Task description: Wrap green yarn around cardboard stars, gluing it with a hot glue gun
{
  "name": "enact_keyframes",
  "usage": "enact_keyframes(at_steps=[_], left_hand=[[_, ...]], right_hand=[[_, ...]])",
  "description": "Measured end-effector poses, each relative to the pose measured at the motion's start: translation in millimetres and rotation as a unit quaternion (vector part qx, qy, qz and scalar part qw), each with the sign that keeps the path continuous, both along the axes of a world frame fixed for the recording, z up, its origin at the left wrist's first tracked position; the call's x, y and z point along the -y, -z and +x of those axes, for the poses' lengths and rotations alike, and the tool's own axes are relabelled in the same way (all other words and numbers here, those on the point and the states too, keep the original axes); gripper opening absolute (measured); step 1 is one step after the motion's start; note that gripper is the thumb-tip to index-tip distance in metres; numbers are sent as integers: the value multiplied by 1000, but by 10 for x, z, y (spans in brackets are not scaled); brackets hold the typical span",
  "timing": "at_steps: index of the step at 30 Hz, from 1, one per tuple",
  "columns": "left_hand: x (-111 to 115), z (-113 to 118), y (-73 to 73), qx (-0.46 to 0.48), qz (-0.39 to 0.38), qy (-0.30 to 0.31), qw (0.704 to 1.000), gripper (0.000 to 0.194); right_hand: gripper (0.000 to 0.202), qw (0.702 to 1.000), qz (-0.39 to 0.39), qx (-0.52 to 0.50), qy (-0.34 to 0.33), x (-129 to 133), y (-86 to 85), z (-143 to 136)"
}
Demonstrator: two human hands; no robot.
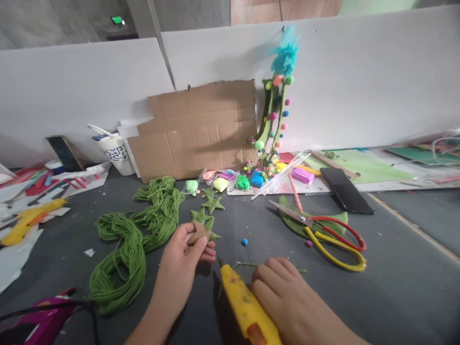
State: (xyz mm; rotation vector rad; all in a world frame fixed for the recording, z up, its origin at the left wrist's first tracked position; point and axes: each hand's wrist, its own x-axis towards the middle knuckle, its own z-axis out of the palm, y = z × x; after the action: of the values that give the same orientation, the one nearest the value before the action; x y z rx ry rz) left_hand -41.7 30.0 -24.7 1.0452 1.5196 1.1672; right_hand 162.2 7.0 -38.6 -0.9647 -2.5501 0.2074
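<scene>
My left hand (pixel 185 258) pinches a small brown cardboard star (pixel 198 233) between thumb and fingers. Just behind it, green yarn-wrapped stars (pixel 213 203) lie on the dark table. My right hand (pixel 282 292) is closed, knuckles up, at the right side of a yellow glue gun (pixel 244 302), whose nozzle points toward my left hand. Its grip is hidden below the picture. A thin green strand (pixel 247 264) runs beside the nozzle toward my right hand. Left of my left hand lie bundles of green yarn (pixel 120 258).
Red and yellow scissors (pixel 305 221) rest on a green leaf shape at right, near a black phone (pixel 345 190). Behind stand cardboard (pixel 201 134) and a pom-pom decoration (pixel 273 120). A blue pom-pom (pixel 245 242) lies mid-table; a magenta tool (pixel 46 318) sits front left.
</scene>
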Motion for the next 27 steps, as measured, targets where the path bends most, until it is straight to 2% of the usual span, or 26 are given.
enact_keyframes(at_steps=[4,8,11,14,17,19,22,25,27], left_hand=[[-7,-20,-19,110,-15,-14,994,23],[13,6,-62,154,-18,-17,988,24],[45,50,-95,169,-22,-18,985,26],[98,111,-109,171,-24,-5,985,27],[148,169,-105,180,-24,15,983,25],[166,194,-98,181,-20,22,983,25],[170,207,-98,170,-5,23,985,26],[165,205,-116,142,6,20,990,26],[168,207,-135,106,17,18,994,24]], right_hand=[[16,995,62,20,-76,38,100,-73],[18,991,75,24,-106,56,180,-63],[10,993,7,-7,-118,58,79,-27],[8,981,-142,-108,-72,23,-121,-31],[18,928,-271,-244,72,-79,-256,-111],[17,891,-332,-285,123,-169,-268,-193],[11,834,-433,-315,134,-278,-216,-315],[15,747,-543,-358,141,-321,-164,-398],[14,706,-577,-387,139,-330,-148,-428]])
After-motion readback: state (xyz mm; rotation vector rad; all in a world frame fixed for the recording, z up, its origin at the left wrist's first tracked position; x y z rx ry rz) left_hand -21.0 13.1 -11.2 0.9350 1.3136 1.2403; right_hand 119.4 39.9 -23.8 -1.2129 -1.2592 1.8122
